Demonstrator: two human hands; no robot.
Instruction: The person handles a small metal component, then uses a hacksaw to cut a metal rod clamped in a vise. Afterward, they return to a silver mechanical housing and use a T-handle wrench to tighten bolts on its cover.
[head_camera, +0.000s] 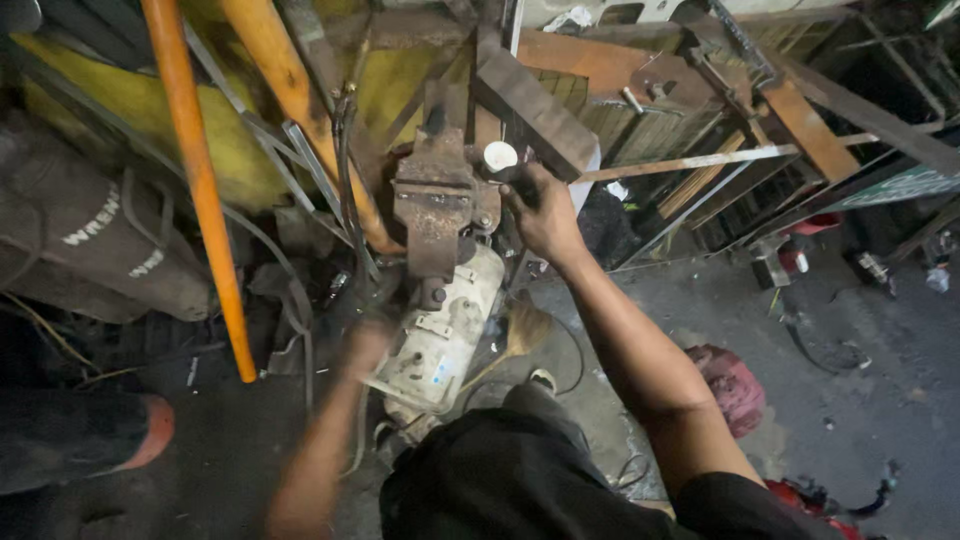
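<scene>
A rusty bench vise (436, 205) stands in the middle, clamped over a dirty white cylindrical motor housing (442, 335). My right hand (542, 215) is shut around the vise's handle bar, whose white end knob (499, 155) sticks out above my fingers. My left hand (362, 345) is blurred, low at the left side of the white housing; I cannot tell whether it touches it or whether its fingers are closed.
Orange pipes (200, 180) lean at the left beside a dark bag (100, 250). Rusty steel bars and angle iron (700, 110) pile up behind the vise. A small broom (520, 335) and a red cloth (735, 385) lie on the grey concrete floor (860, 340).
</scene>
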